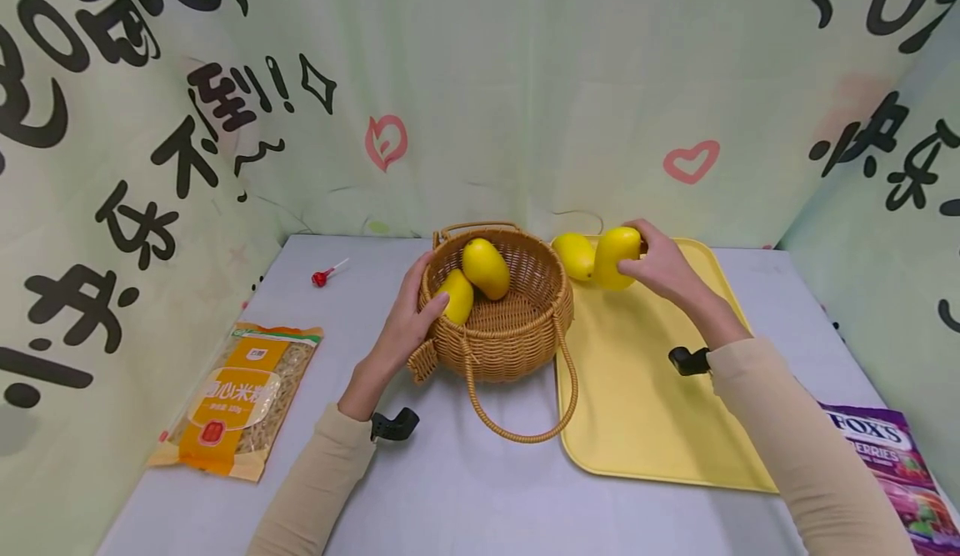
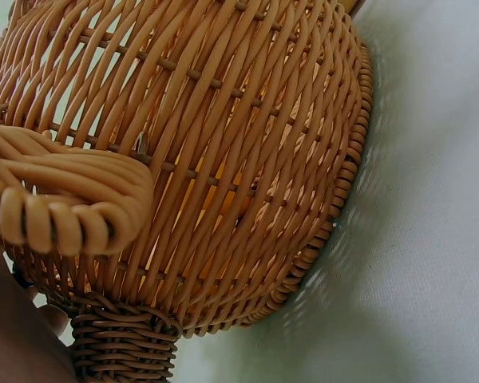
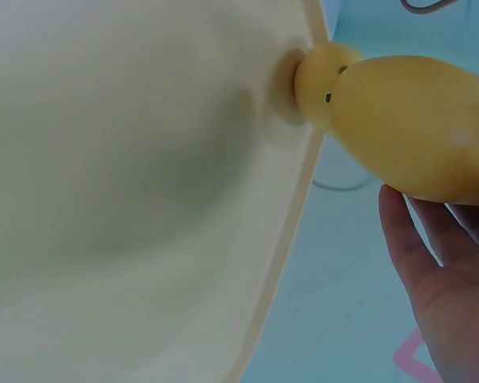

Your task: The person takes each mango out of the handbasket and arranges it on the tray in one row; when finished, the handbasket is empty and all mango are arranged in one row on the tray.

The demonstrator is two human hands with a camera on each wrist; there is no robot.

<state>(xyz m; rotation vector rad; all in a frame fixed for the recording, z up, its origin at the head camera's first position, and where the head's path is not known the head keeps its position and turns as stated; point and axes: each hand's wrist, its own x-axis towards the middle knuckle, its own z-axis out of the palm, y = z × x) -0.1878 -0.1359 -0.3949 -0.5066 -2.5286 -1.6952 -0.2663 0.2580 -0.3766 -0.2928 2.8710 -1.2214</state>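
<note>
A woven wicker basket [image 1: 510, 354] stands mid-table, its rope-like handle [image 1: 517, 438] drooping over the front. Two yellow mangoes lie inside, one mango [image 1: 487, 268] toward the back and another mango [image 1: 456, 296] at the left wall. My left hand [image 1: 401, 314] grips the basket's left rim, thumb over the edge; the left wrist view shows the woven side [image 2: 223, 159] up close. To the right of the basket, my right hand [image 1: 663, 266] holds a mango [image 1: 617, 257] above the tray's back part. Beside it, a further mango [image 3: 315, 84] rests at the tray's far edge.
A yellow tray [image 1: 645, 406] lies right of the basket. On the left are an orange food packet [image 1: 232, 402] and a red lollipop [image 1: 321, 278]. A purple Foxs bag [image 1: 892, 473] sits at the right front. Printed curtains [image 1: 525, 122] enclose the table's back and sides.
</note>
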